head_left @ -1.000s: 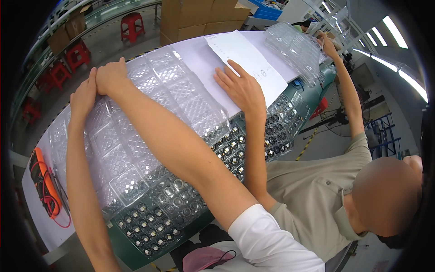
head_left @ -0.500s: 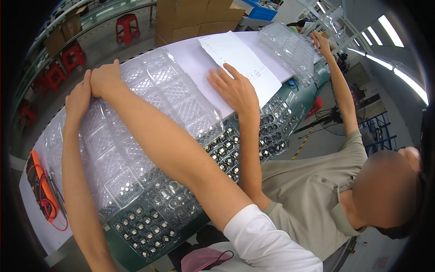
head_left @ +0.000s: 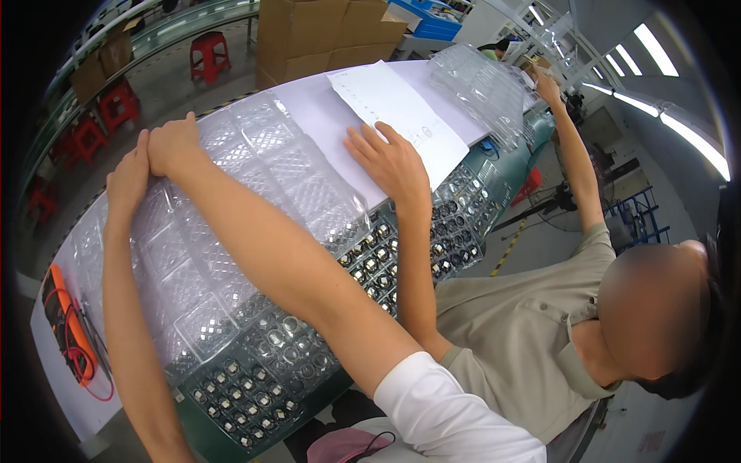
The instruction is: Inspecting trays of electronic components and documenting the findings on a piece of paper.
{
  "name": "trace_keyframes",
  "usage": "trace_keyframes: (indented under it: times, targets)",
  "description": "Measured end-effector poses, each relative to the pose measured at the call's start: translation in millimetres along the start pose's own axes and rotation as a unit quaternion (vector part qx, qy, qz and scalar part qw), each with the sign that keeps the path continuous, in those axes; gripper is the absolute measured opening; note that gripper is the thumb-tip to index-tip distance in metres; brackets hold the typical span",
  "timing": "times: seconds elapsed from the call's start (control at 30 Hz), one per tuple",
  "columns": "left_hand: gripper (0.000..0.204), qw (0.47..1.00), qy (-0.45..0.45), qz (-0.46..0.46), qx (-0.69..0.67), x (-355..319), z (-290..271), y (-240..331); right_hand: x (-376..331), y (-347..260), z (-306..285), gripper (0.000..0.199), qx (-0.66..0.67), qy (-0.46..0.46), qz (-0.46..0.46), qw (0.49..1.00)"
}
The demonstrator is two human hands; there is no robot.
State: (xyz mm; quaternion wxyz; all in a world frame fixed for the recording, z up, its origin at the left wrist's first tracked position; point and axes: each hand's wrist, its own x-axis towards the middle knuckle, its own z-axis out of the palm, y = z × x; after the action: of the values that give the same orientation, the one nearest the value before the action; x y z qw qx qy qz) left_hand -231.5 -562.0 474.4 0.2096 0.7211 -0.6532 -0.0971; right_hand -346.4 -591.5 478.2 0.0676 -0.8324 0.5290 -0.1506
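Observation:
My left hand (head_left: 127,174) and my right hand (head_left: 174,144) touch side by side at the far left edge of a large clear plastic blister tray (head_left: 262,147). Both look curled over that edge, and most of their fingertips are hidden. The tray has wide rectangular pockets with a crosshatched texture. It partly overlies clear trays of small dark parts (head_left: 239,401) with pale square centres, set in rows along the near side. My right forearm crosses over the tray and hides part of it.
A co-worker's hand (head_left: 394,166) lies by a white paper sheet (head_left: 397,108); their other arm reaches far right beside stacked clear trays (head_left: 478,89). An orange multimeter (head_left: 68,324) with red and black leads lies at left. Cardboard boxes (head_left: 324,38) and red stools (head_left: 209,55) stand beyond.
The view has shifted slightly. My hands stay together at the tray's far edge, with little visible change. The co-worker's hand remains by the paper.

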Motion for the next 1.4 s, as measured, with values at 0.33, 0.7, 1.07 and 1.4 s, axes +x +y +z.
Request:
trace_keyframes:
  times: [0.33,0.7,1.07,1.4]
  targets:
    - [0.049,0.961,0.076,0.126,0.235,20,23,-56,9,-14,16,0.028,-0.035,0.052,-0.02,0.998]
    - [0.043,0.993,0.025,0.026,0.112,6,13,-11,8,4,21,0.026,-0.043,0.083,-0.032,0.995]
    - [0.044,0.992,0.019,0.015,0.125,1,4,-6,3,-3,10,0.024,-0.03,0.076,-0.024,0.996]
    - [0.057,0.976,0.031,0.075,0.204,25,27,-40,-2,-2,5,0.029,-0.008,0.035,-0.033,0.999]
